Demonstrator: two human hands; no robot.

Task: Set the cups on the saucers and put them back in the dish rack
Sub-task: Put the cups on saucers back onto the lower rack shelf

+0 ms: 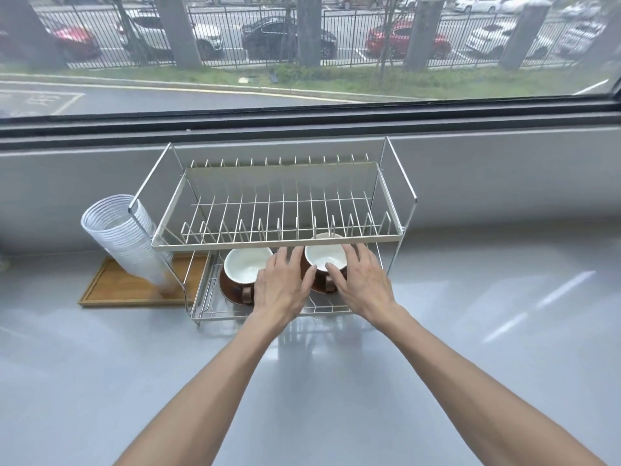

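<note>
1. A two-tier wire dish rack [275,210] stands on a grey counter [470,331] at the far side, below a wide window [302,45]; its upper tier of upright prongs holds nothing
2. On the lower tier sit two brown cups with white insides, side by side. The left cup [247,265] rests on a brown saucer [230,292], its handle pointing toward the near edge
3. The right cup [325,255] sits just right of the first, partly under the upper tier's front bar; its handle also faces near. Whatever is beneath it is mostly hidden by the hands, so a saucer there cannot be confirmed
4. The left hand [280,287] lies palm down between the two cups, fingers spread loosely and extended; its thumb tip reaches the near left side of the right cup. Whether it grips anything cannot be told
5. The right hand [364,282] lies palm down at the right cup's right side, fingers spread, the thumb touching the cup's near rim, the other fingers alongside it, not closed round it
6. Left of the rack, a tilted stack of clear plastic cups [126,233] stands on a wooden tray [114,290]
</note>
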